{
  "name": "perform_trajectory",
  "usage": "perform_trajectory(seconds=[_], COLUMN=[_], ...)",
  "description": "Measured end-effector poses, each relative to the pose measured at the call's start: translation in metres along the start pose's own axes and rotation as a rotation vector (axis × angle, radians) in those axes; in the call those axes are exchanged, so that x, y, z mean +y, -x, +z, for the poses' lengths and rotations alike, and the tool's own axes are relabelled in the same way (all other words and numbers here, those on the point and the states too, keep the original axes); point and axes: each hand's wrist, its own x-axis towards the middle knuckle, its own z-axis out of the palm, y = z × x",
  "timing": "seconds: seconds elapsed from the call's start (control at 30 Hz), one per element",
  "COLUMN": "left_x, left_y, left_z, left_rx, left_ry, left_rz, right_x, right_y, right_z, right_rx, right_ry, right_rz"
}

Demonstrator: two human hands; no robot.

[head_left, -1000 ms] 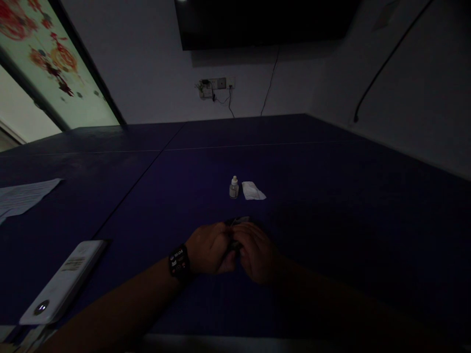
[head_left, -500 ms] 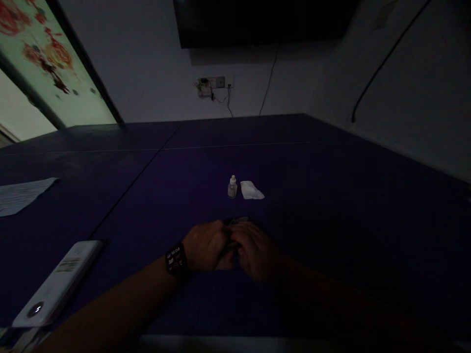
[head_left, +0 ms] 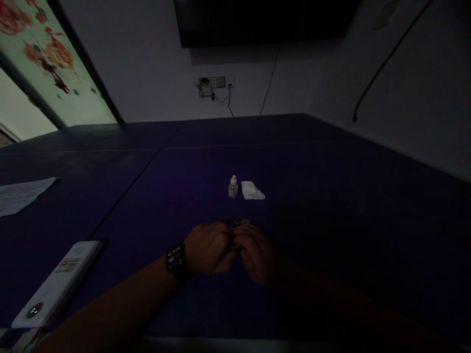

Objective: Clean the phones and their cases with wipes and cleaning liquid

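Observation:
My left hand (head_left: 209,247), with a black smartwatch (head_left: 176,259) at the wrist, is closed with curled fingers on a small dark object (head_left: 239,222). From the other side my right hand (head_left: 255,252) closes on the same object. Only its far edge shows, with a pale, glossy patch; the fingers and the dim light hide the rest. Just beyond the hands, a small dropper bottle (head_left: 233,189) with a white cap stands upright. Beside it on the right lies a crumpled white tissue or cloth (head_left: 252,190).
A white power bank (head_left: 61,282) lies on the dark blue table (head_left: 331,196) at the near left. Farther up the left edge is a printed sheet of paper (head_left: 25,196). A wall with sockets (head_left: 216,82) and a dark screen (head_left: 265,22) rises behind the table.
My fingers have shifted slightly on the dark object, with the left thumb and the right hand a little lower. The bottle and white tissue or cloth have not moved.

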Motion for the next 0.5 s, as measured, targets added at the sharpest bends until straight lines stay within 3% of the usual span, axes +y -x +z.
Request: perform_trajectory(seconds=[0.3, 0.5], left_x=[0.002, 0.002], left_y=[-0.005, -0.006], left_z=[-0.006, -0.008], left_rx=[-0.091, -0.106], left_ry=[0.165, 0.144], left_rz=[-0.082, -0.091], right_x=[0.017, 0.016], right_y=[-0.001, -0.002], right_z=[-0.011, -0.004], right_rx=[-0.082, 0.013], right_ry=[-0.218, -0.247], right_rz=[0.01, -0.006])
